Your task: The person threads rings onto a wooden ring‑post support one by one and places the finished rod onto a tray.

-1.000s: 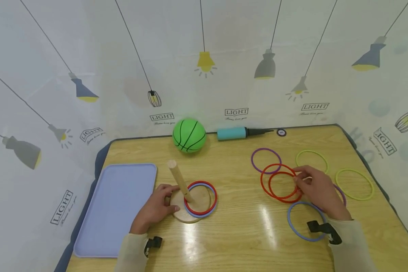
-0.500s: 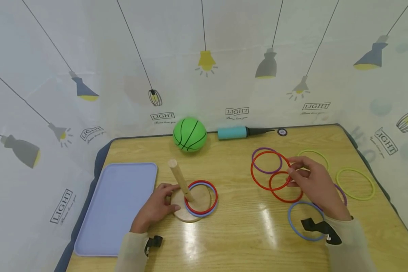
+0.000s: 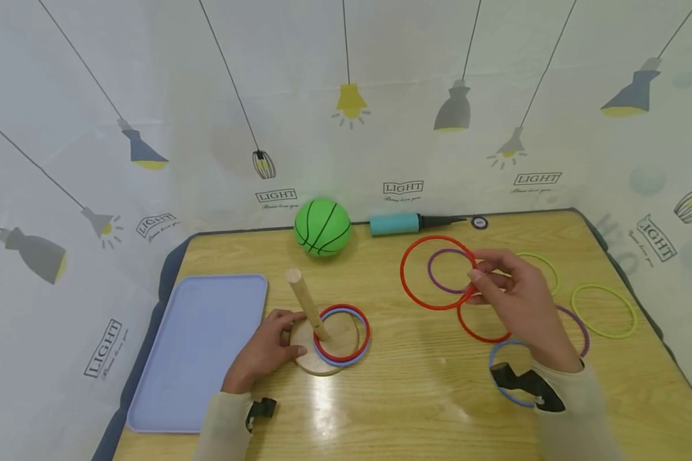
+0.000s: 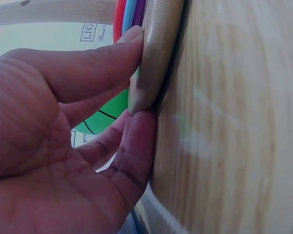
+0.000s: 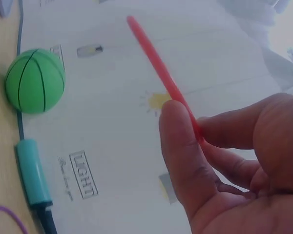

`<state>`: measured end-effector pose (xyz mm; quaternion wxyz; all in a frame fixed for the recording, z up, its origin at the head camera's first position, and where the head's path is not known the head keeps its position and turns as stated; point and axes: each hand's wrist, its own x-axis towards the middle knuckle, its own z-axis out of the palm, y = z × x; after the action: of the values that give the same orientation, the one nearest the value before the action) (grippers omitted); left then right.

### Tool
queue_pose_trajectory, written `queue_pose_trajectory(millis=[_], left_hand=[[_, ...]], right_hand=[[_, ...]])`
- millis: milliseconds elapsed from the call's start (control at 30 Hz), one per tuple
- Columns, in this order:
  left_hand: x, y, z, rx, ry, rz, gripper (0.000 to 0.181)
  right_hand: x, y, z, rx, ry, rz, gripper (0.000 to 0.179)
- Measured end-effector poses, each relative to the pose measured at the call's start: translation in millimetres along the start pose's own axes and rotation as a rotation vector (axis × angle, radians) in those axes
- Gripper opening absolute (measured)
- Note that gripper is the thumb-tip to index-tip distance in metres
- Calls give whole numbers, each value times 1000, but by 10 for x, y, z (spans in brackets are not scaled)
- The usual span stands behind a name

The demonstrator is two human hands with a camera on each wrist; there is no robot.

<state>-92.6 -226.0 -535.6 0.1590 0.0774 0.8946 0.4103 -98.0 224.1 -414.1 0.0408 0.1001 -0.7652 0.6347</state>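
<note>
My right hand (image 3: 513, 298) pinches a red ring (image 3: 402, 272) by its right side, between thumb and fingers. In the right wrist view that red ring (image 5: 154, 58) appears edge-on, raised against the wall covering. My left hand (image 3: 268, 352) holds the left edge of a round wooden base (image 3: 307, 365), thumb on top and fingers at the rim. From the base rises a wooden peg (image 3: 304, 302). Around the peg lie another red ring (image 3: 368, 333) and a blue ring (image 3: 343, 365); the left wrist view also shows a purple ring (image 4: 138, 14) beneath them.
On the right lie a red ring (image 3: 484, 339), a blue ring (image 3: 513, 401), purple rings (image 3: 429, 269) and yellow-green rings (image 3: 634, 320). A green ball (image 3: 323, 227), a turquoise hand pump (image 3: 395, 224) and a small dark disc (image 3: 479, 223) line the back edge. A lavender tray (image 3: 196, 352) sits left.
My right hand has lifted the red ring from the group on the right and carried it up and to the left. The left hand stays on the base.
</note>
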Motion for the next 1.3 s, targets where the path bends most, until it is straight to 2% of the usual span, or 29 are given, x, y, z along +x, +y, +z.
queue_pose_trajectory(millis=[233, 333, 567, 767, 933, 1100, 1300], left_hand=[[1, -13, 8, -7, 6, 4, 64], [-3, -18, 11, -8, 8, 4, 64], [-10, -29, 12, -14, 9, 12, 64], [-10, -42, 10, -3, 11, 12, 64], [-9, -49, 17, 11, 4, 3, 65], [-21, -42, 18, 15, 13, 2, 63], [-26, -23, 1, 49, 39, 30, 62]], right_hand=[[48, -173, 324, 146, 22, -86, 33], [67, -245, 455, 213, 6, -81, 31], [138, -440, 738, 278, -17, -88, 31], [224, -529, 1020, 327, -75, -80, 32], [274, -507, 1260, 345, -136, -54, 34], [287, -371, 1460, 328, -201, 4, 33], [256, -169, 1566, 230, -251, 50, 29]])
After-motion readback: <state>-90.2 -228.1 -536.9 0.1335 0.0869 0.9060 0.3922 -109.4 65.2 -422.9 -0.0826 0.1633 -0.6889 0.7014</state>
